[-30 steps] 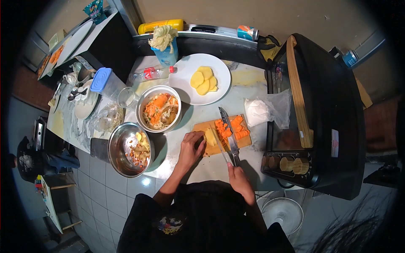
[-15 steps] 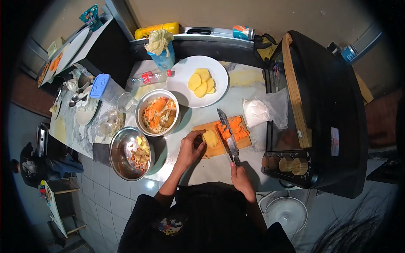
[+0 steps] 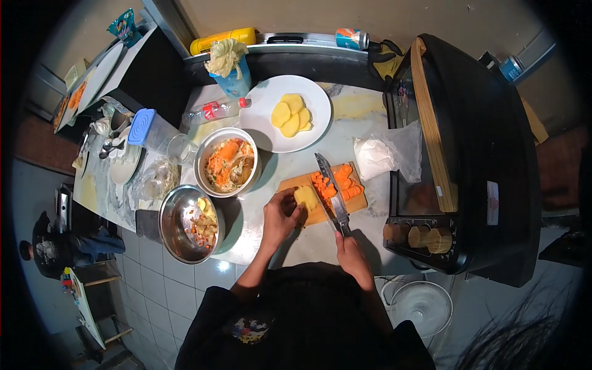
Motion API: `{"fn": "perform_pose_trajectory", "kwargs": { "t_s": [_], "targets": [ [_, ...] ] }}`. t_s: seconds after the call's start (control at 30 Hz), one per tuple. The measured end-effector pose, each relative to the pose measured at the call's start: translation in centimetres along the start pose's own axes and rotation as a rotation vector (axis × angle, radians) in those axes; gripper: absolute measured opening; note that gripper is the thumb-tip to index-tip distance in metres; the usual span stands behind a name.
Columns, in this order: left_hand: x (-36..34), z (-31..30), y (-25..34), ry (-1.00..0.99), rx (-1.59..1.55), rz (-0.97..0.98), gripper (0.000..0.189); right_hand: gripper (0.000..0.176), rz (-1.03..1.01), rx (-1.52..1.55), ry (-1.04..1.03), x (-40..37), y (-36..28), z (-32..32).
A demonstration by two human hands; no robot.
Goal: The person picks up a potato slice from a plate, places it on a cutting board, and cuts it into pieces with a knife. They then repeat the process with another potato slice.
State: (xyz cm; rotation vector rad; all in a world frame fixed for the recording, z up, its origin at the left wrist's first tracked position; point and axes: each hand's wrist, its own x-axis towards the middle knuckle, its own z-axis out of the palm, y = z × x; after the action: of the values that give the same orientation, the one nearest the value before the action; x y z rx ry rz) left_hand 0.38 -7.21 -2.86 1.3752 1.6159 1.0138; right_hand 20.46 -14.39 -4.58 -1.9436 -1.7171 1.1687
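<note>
My left hand [image 3: 281, 217] is closed on a peeled yellow potato piece [image 3: 306, 198], its fingertips at the piece's left side. The potato lies on the left part of a wooden cutting board [image 3: 319, 216]. In my right hand [image 3: 353, 255] is a kitchen knife [image 3: 338, 208], gripped by its dark handle. Its blade points away from me across the board, just right of the potato. Chopped orange carrot pieces [image 3: 351, 190] lie to the right of and around the blade. Beyond the board, several potato slices [image 3: 291, 115] rest on a large white plate [image 3: 317, 137].
Left of the board stand a pot of shredded vegetables [image 3: 223, 161] and a steel bowl [image 3: 175, 245] with peelings. A bag of white powder [image 3: 376, 159] and a black oven [image 3: 493, 179] are on the right. A plastic bottle [image 3: 213, 111] lies behind the pot. Another person [image 3: 68, 243] is far left.
The view has shifted slightly. My left hand's fingers have moved a little on the potato; the knife stays beside it in my right hand.
</note>
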Motion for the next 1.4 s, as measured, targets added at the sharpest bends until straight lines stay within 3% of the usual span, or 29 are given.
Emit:
{"fn": "perform_pose_trajectory", "kwargs": {
  "t_s": [0.1,0.4,0.47,0.5,0.57,0.77,0.9,0.97,1.2,1.3,1.4],
  "targets": [
    [-0.2,0.5,-0.2,0.000,-0.071,-0.040,0.045,0.064,-0.059,0.042,0.052,0.2,0.4,0.4],
    [-0.3,0.7,0.8,-0.008,0.109,0.080,0.057,0.071,0.150,0.207,-0.217,0.0,-0.8,-1.2],
    [-0.4,0.6,1.1,0.000,0.152,0.111,0.058,0.071,0.281,0.238,-0.291,-0.1,-1.3,-1.5],
    [-0.4,0.7,1.3,0.005,0.192,0.142,0.059,0.071,0.281,0.238,-0.290,-0.1,-0.8,-1.3],
    [-0.4,0.9,1.3,0.013,0.199,0.153,0.058,0.061,0.096,0.350,-0.212,-0.1,1.0,-0.4],
    [-0.4,1.3,0.7,0.045,0.254,0.210,0.057,0.067,-0.068,0.193,-0.024,-0.3,1.4,0.1],
    [-0.3,1.2,1.1,0.038,0.254,0.194,0.057,0.070,-0.038,0.150,-0.032,-0.1,0.9,0.2],
    [-0.3,1.3,1.2,0.044,0.245,0.179,0.058,0.070,0.182,0.208,-0.157,-0.2,-1.0,-0.9],
    [-0.2,1.7,0.5,0.081,0.299,0.179,0.058,0.068,0.071,-0.040,-0.034,0.2,-1.5,0.0],
    [-0.3,1.6,1.0,0.072,0.279,0.141,0.058,0.071,0.095,0.022,-0.045,0.5,-0.6,0.5],
    [-0.3,1.4,1.7,0.056,0.251,0.087,0.057,0.071,0.190,0.225,-0.211,0.7,-1.2,-0.5]
  ]
}}
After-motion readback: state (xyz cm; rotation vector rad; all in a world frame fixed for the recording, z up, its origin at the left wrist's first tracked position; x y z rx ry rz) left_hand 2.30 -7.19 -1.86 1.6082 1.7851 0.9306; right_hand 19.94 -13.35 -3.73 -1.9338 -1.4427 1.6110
